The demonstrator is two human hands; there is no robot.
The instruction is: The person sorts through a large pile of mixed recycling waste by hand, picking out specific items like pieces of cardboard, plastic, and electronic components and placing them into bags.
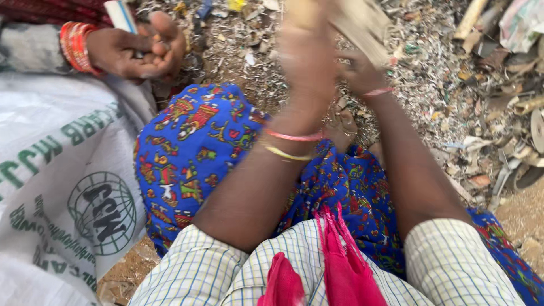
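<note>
Both hands blurred, raised over blue cloth point(192, 147). Right hand point(360, 71) grips tan slab point(362, 20) sticking up above it; left hand point(306, 54) w/ grip unclear, just beside slab.

Matt, rough tan board piece point(362, 22) between the left hand point(306, 51) and right hand point(360, 73); printed blue cotton cloth point(192, 147), glossy woven plastic sack point(62, 181), shredded paper scraps point(442, 73) on dirt

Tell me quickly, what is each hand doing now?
Left hand: raised and blurred; its grip cannot be told.
Right hand: fingers closed on a flat tan piece of cardboard.
</note>
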